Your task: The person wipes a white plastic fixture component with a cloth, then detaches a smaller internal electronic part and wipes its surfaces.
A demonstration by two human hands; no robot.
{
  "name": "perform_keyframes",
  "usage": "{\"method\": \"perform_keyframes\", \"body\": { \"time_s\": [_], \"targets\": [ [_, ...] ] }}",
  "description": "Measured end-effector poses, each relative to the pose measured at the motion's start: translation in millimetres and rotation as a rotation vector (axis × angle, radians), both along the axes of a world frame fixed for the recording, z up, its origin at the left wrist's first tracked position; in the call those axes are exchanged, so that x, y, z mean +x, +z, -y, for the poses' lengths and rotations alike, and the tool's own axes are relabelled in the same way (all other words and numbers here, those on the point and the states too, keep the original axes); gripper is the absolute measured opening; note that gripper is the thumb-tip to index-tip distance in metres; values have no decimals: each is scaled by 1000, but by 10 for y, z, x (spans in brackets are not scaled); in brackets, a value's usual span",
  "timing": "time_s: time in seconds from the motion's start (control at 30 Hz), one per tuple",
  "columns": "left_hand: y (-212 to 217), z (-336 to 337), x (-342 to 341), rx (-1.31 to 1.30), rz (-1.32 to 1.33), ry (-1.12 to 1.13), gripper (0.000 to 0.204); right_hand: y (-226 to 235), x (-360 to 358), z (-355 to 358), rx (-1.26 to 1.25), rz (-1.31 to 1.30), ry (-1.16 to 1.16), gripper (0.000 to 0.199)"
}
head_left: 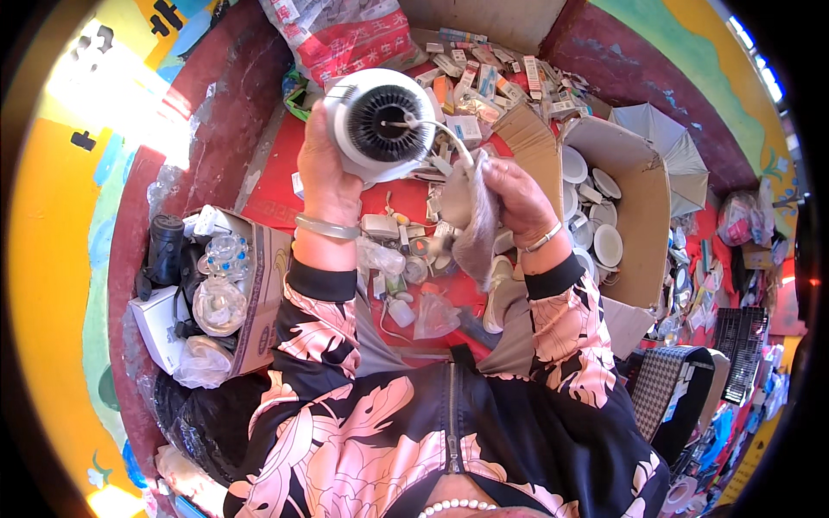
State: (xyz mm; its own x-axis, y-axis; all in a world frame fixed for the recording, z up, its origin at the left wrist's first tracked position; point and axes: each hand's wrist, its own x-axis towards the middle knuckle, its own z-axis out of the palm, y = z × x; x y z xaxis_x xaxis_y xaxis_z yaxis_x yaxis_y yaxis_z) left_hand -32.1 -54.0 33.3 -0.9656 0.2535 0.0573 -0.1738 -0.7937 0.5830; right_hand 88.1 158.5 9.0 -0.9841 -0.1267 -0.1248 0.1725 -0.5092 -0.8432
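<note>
A round white downlight with a black finned heat sink is raised in my left hand, its finned back facing up. My left fingers wrap its side. From the middle of the fins a white cord curves across to my right hand. That hand is closed on a grey-brown cloth, which hangs down from the fingers. The cord's end meets the cloth; whether the fingers also grip the cord is hidden. Below lie small white plugs and adapters and a clear plastic bag on red sheeting.
At the right, an open cardboard box holds several round white lamps. A carton at the left holds coiled cable and a black flashlight. Small boxes are heaped at the back beside a red-and-white sack. A silver umbrella leans behind.
</note>
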Motion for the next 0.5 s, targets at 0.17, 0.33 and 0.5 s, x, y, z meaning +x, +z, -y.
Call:
{"method": "perform_keyframes", "body": {
  "time_s": [0.17,0.33,0.5],
  "targets": [
    [18,65,-37,21,10,-5,40,123,-13,160,54,-111,46,32],
    [128,0,76,-119,33,-21,38,234,-23,252,65,-166,4,28],
    [54,-28,35,-84,10,-57,38,148,-34,231,115,-65,-184,23]
  ]
}}
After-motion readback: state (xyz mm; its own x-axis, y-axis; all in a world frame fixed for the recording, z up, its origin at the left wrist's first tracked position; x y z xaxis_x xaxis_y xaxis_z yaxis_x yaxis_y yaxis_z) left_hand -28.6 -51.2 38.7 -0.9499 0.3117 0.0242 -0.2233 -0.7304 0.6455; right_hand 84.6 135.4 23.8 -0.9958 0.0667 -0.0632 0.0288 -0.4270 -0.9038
